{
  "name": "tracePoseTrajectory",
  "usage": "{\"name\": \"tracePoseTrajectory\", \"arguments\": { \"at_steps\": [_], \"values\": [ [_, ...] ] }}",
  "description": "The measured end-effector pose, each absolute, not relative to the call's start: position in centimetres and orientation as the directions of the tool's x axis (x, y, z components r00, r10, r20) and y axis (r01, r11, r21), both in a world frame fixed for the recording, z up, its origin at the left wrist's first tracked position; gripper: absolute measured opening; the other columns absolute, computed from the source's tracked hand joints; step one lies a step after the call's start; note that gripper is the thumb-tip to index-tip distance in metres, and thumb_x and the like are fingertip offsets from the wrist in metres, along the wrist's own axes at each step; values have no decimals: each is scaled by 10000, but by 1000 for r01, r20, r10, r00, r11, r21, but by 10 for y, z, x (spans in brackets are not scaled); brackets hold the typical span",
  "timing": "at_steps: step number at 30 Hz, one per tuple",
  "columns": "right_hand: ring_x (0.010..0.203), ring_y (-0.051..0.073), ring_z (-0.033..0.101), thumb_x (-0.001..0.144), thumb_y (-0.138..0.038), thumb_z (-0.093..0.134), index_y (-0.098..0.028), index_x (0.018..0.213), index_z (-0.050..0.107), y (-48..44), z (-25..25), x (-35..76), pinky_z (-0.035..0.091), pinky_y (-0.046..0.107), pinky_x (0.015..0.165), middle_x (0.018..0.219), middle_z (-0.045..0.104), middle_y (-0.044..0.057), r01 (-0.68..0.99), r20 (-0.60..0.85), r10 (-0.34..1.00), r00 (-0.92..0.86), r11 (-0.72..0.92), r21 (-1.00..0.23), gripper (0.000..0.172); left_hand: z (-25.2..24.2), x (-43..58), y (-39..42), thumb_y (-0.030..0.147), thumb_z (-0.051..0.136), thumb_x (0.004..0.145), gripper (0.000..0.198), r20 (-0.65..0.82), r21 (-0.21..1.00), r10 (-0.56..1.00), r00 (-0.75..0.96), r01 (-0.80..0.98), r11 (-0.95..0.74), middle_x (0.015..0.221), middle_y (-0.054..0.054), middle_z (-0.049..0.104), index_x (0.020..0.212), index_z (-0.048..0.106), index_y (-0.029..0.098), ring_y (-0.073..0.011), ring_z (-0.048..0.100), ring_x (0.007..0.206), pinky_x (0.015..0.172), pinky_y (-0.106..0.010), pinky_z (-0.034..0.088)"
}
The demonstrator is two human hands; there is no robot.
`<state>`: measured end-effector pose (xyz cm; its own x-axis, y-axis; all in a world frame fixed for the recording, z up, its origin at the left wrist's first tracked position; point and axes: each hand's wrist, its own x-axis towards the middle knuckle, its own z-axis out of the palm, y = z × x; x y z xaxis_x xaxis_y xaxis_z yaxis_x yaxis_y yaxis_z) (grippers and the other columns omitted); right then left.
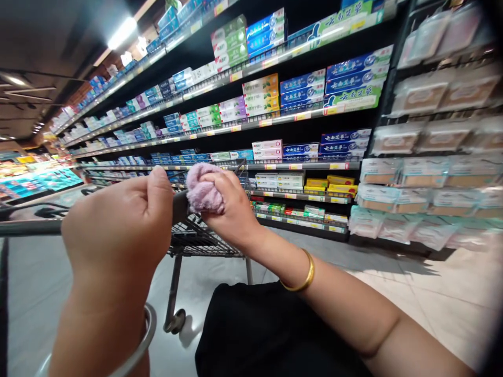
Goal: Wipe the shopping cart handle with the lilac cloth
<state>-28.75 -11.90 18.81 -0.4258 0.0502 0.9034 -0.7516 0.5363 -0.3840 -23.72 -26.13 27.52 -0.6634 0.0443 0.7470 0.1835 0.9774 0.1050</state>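
Seen from the head camera, a person's right hand (231, 207) curls closed around a bunched, pale purple cloth (202, 191) beside a shopping cart (206, 243). The cloth bulges out on the left of the hand, past the bent fingers, just beside the dark section of the cart's handle (33, 227). A gold bangle (308, 272) circles the right forearm. The left hand (118, 220), in the foreground, is bent at the handle with the thumb raised; its fingers are hidden, so its grip cannot be told. Behind the cart, boxed goods (302, 86) line long shelves (293, 166), and clear packs (416, 173) hang in rows at right.
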Motion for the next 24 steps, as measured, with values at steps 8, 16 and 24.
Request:
{"name": "tracePoseTrajectory", "arguments": {
  "at_steps": [8, 16, 24],
  "values": [
    [1196, 240, 610, 739, -152, 731, -251, 1117, 614, -105, 153, -314, 511, 433, 1061, 1213, 658, 63, -716, 846, 160, -509, 468, -519, 408, 272, -237, -241, 565, 144, 964, 578, 746, 21, 75, -661, 136, 990, 613, -61, 436, 682, 546, 262, -227, 399, 615, 635, -346, 139],
    [1268, 215, 583, 742, -82, 665, -275, 1151, 617, -100, 169, -303, 464, 426, 1134, 1243, 680, 28, -790, 906, 177, -385, 444, -423, 454, 272, -241, -217, 554, 138, 991, 625, 741, -55, 107, -662, 98, 994, 649, -54, 495, 770, 620, 224, -192, 359, 577, 602, -316, 155],
    [1223, 226, 613, 729, -65, 635, -257, 1086, 651, -66, 178, -308, 478, 422, 1112, 1209, 680, 45, -774, 883, 256, -393, 426, -468, 405, 289, -250, -201, 650, 129, 987, 728, 578, -174, 339, -742, 294, 940, 780, -96, 677, 809, 692, 225, -256, 611, 752, 609, -330, 284]
  ]
}}
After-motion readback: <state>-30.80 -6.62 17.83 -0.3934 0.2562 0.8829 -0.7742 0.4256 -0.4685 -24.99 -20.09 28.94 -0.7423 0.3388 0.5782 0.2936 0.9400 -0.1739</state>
